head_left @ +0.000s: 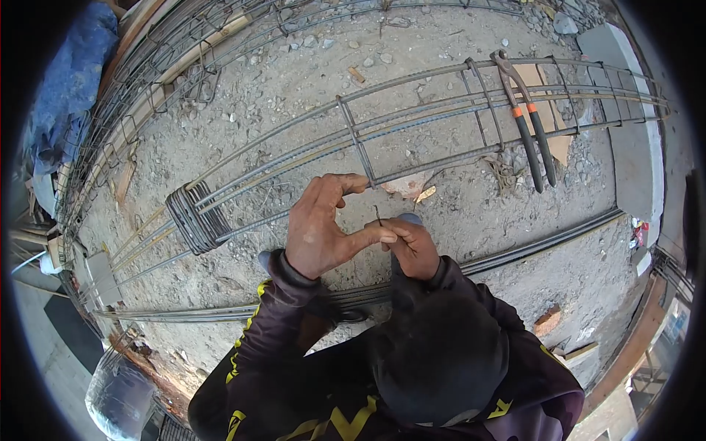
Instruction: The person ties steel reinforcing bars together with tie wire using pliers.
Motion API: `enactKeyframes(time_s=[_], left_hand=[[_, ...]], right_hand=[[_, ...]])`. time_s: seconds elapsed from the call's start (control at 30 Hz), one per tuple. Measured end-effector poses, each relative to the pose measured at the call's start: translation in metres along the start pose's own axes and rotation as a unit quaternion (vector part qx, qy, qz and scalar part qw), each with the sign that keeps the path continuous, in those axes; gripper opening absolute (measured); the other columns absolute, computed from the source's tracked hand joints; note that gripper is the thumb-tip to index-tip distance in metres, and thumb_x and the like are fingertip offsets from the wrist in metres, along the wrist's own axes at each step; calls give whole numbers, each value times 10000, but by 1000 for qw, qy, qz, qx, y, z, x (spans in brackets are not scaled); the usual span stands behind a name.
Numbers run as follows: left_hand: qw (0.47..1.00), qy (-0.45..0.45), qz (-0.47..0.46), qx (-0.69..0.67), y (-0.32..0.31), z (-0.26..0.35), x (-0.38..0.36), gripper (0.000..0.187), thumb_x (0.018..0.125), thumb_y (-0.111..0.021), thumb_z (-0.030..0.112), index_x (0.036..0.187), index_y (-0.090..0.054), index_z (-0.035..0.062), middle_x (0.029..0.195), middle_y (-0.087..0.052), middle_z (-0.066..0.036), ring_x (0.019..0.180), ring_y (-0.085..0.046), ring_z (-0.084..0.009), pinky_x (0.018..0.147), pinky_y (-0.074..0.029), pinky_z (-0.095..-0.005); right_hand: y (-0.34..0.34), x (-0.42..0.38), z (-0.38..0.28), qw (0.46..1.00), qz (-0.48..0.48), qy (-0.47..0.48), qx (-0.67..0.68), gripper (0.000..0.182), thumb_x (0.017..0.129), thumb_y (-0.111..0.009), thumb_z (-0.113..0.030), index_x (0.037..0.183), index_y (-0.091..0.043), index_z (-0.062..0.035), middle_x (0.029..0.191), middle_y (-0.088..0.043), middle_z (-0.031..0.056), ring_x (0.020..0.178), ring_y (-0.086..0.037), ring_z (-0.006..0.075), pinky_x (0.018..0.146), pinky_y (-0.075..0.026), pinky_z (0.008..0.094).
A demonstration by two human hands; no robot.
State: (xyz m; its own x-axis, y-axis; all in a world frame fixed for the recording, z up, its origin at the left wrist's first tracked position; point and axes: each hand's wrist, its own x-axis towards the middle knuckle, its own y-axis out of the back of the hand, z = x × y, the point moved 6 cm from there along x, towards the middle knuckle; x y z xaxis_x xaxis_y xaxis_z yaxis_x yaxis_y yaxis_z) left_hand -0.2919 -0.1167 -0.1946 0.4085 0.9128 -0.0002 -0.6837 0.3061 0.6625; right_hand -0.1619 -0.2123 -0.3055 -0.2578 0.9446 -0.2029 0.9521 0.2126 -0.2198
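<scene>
My left hand (318,229) is curved open, its fingertips right at the lower corner of a square steel stirrup (354,136) and its thumb reaching across to my other hand. Pinched in my right hand (416,250) is a short, thin dark tie wire (378,214), its hooked end sticking up past the fingertips. The stirrup stands around several long rebars (294,152) of a cage in front of me. Farther right, a pair of end-cutting nippers (523,121) with black and orange handles lies across the cage, jaws pointing away.
A bundle of stirrups (197,219) is gathered on the bars at the left. Loose rebars (529,246) run close before my body. More cages (158,95) lie at the back left by a blue tarp (70,88). A grey slab (638,158) supports the right end.
</scene>
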Motion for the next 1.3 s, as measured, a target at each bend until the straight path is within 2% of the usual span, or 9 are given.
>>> enactKeyframes(time_s=[0.07, 0.1, 0.2, 0.3, 0.47, 0.67, 0.8, 1.1, 1.3], left_hand=[[1000, 6, 5, 30, 3, -13, -1, 701, 576, -919, 433, 1091, -624, 60, 1019, -643, -75, 877, -609, -247, 704, -518, -364], [998, 21, -9, 64, 0, -18, -2, 682, 606, -892, 453, 1091, -622, 59, 1010, -632, -80, 905, -604, -276, 792, -497, -389], [991, 33, -14, 129, -12, -31, -3, 654, 635, -895, 428, 1086, -632, 33, 994, -669, -96, 901, -626, -277, 805, -510, -396], [989, 83, -30, 118, -20, -39, -3, 588, 688, -875, 403, 1069, -638, 22, 984, -690, -104, 938, -644, -290, 833, -506, -407], [992, 105, -15, 68, -28, -41, 1, 492, 728, -868, 345, 1008, -654, 1, 932, -708, -136, 919, -673, -298, 825, -519, -396], [992, 115, 27, 38, -31, -34, 4, 425, 757, -856, 306, 940, -646, -15, 894, -704, -161, 874, -692, -308, 804, -530, -383], [990, 124, 66, 24, -34, -35, 3, 375, 769, -848, 268, 910, -629, -2, 864, -697, -139, 841, -689, -302, 779, -526, -373], [985, 19, 100, 138, -33, -21, 1, 294, 783, -837, 194, 883, -617, 28, 840, -681, -105, 780, -675, -261, 722, -522, -368], [993, 72, 93, 21, -39, -37, 0, 313, 790, -840, 156, 901, -595, -4, 833, -673, -124, 768, -689, -236, 705, -546, -325]], right_hand=[[-2, -3, 23, 997, -13, -72, 17, 288, 1049, -494, -177, 1234, -641, -14, 737, -580, 48, 631, -514, 101, 611, -452, 272], [-3, -2, 29, 997, -9, -78, 13, 291, 1053, -492, -193, 1228, -647, -21, 723, -566, 37, 632, -504, 93, 606, -444, 269], [-1, 13, 35, 996, 6, -84, -3, 300, 1060, -490, -230, 1212, -661, -36, 696, -536, 14, 632, -479, 77, 591, -425, 262], [1, 28, 21, 998, 23, -57, -24, 301, 1059, -494, -243, 1198, -665, -39, 699, -538, 17, 629, -476, 81, 584, -420, 263], [8, 38, 15, 996, 34, -29, -78, 274, 1047, -509, -232, 1140, -666, -29, 718, -597, 56, 651, -558, 125, 617, -463, 293], [12, 44, 8, 993, 45, 19, -106, 207, 1012, -536, -151, 1104, -657, -10, 793, -653, 118, 698, -644, 230, 659, -508, 351], [13, 45, 6, 989, 60, 37, -131, 163, 970, -565, -88, 1065, -655, 9, 828, -664, 138, 720, -663, 252, 663, -517, 365], [13, 45, -1, 984, 83, 33, -157, 131, 930, -591, -55, 1009, -665, 19, 837, -668, 159, 767, -659, 315, 693, -508, 402], [10, 46, -7, 983, 100, 30, -150, 129, 929, -596, -65, 1000, -664, 19, 833, -669, 162, 771, -655, 329, 694, -502, 411]])
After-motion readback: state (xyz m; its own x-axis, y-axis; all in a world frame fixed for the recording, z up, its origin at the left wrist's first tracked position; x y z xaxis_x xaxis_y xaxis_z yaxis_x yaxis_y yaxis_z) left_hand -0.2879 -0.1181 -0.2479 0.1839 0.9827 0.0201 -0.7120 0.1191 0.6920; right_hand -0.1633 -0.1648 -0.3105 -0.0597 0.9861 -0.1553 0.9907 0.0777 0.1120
